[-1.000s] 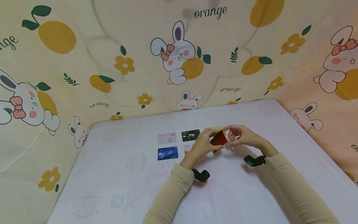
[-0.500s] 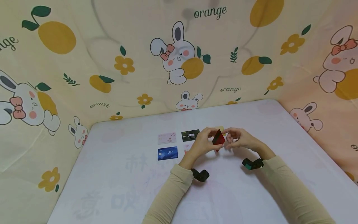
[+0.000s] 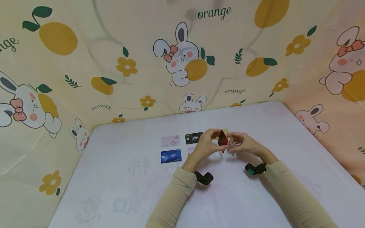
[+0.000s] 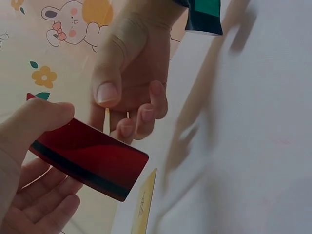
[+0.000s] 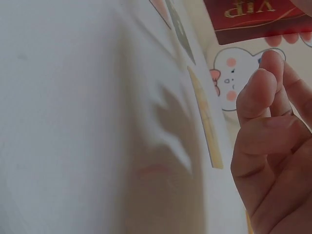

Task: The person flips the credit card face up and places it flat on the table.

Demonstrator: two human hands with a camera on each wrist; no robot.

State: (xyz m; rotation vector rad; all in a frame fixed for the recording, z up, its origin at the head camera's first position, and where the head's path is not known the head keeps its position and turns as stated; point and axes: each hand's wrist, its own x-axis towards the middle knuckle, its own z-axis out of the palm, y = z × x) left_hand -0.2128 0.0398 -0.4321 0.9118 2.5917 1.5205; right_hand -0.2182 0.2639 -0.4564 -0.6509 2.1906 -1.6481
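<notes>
My left hand (image 3: 206,142) pinches a red VIP card (image 3: 223,141) near one end, holding it tilted above the white table. In the left wrist view the back of the card (image 4: 97,156) shows a dark stripe, with the left thumb on it. Gold VIP lettering appears upside down on the front of the card (image 5: 253,29) in the right wrist view. My right hand (image 3: 243,144) hovers just right of the card, fingers loosely bent. Its index fingertip is right at the card's edge, while the thumb stands apart from the card.
Flat on the table (image 3: 114,177) lie a pale pink card (image 3: 170,141), a black VIP card (image 3: 194,138) and a blue VIP card (image 3: 171,156). A light card (image 3: 190,150) and a gold card (image 3: 226,131) are partly hidden by the left hand. Patterned cloth hangs behind.
The red card has turned more edge-on to the head camera, and the left hand has shifted slightly. My right hand has drifted a little left and down, staying beside the card.
</notes>
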